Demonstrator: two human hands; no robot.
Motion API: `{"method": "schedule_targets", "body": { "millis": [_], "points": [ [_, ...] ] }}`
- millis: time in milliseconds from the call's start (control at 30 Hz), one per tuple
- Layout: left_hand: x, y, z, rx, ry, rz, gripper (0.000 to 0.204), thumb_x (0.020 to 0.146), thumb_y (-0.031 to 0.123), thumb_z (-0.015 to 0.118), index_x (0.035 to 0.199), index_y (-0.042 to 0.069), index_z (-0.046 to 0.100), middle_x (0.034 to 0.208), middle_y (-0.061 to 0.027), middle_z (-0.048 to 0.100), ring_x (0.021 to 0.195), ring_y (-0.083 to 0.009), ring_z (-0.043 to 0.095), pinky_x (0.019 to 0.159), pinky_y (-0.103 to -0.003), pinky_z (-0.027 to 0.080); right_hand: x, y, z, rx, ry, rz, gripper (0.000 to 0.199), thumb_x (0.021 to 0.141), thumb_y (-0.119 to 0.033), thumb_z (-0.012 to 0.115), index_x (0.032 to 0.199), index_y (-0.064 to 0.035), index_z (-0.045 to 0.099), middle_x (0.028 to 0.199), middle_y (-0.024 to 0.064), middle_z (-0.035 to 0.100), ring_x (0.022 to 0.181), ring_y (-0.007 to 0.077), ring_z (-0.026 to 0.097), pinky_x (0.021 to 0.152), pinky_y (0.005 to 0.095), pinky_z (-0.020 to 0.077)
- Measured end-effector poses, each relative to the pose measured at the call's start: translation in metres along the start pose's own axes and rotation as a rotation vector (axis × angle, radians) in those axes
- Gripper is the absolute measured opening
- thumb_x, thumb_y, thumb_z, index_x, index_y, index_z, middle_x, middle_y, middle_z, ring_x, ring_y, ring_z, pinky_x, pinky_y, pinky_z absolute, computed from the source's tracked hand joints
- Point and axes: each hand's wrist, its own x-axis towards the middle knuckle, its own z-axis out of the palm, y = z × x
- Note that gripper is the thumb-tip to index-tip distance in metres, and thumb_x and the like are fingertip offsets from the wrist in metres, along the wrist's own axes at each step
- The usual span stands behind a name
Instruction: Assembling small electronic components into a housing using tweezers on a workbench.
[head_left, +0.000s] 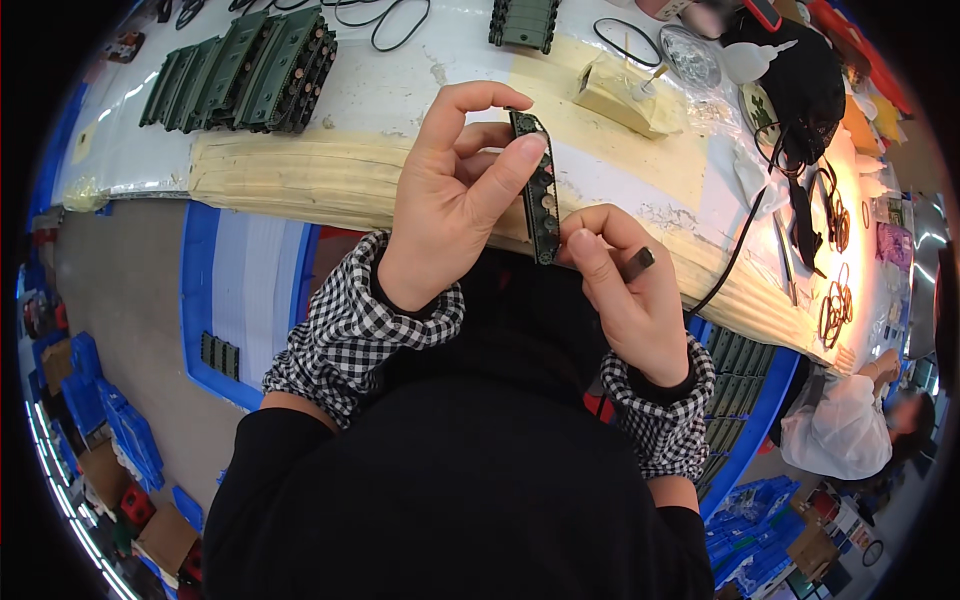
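A dark green toy tank hull [541, 190], with small round wheels along its side, is held on edge above the table's near edge. My left hand [450, 190] is closed on it, thumb on the wheeled side and forefinger at the top end. My right hand [625, 280] is closed at the lower end, its thumb and forefinger beside the hull. A short dark flat-ended bar [637, 264] sticks out of the right hand; the rest of it is hidden by the fingers, so I cannot tell its kind.
Several green hulls [240, 75] stand in a row at the back left, and another [524, 22] at the far middle. A yellowish block [630, 95] and black loops [627, 42] lie beyond my hands. Blue trays [195, 300] flank my lap. A co-worker [835, 425] sits at right.
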Motion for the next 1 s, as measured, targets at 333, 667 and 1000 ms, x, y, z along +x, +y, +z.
{"method": "schedule_targets", "body": {
  "millis": [333,667,1000],
  "points": [
    [0.002,0.001,0.003,-0.005,0.020,0.055,0.031,0.097,0.011,0.053,0.125,0.007,0.040,0.103,-0.0175,0.066,0.094,-0.0210,0.067,0.080,-0.032,0.057,0.001,0.009,0.004,-0.258,0.132,-0.280,0.015,0.095,-0.010,0.058,0.087,0.0028,0.057,0.073,0.0031,0.057,0.058,0.0070,0.050,0.052,0.0210,0.0403],
    [0.006,0.009,0.004,-0.029,0.052,0.020,0.033,0.098,0.016,0.052,0.127,0.009,0.038,0.106,-0.0197,0.066,0.095,-0.0228,0.067,0.080,-0.034,0.057,-0.006,-0.005,0.003,-0.161,0.164,-0.191,0.010,0.094,-0.006,0.059,0.091,0.0028,0.062,0.075,0.0027,0.061,0.057,0.0026,0.049,0.050,0.0177,0.0363],
    [0.002,0.011,0.005,-0.043,-0.068,0.000,0.035,0.099,0.014,0.050,0.131,0.008,0.037,0.115,-0.0207,0.063,0.104,-0.0228,0.064,0.087,-0.035,0.055,-0.001,-0.005,-0.002,-0.118,0.075,-0.168,0.011,0.092,-0.007,0.063,0.086,0.0022,0.060,0.069,-0.0024,0.056,0.050,-0.0016,0.039,0.043,0.0169,0.0274]
  ]
}}
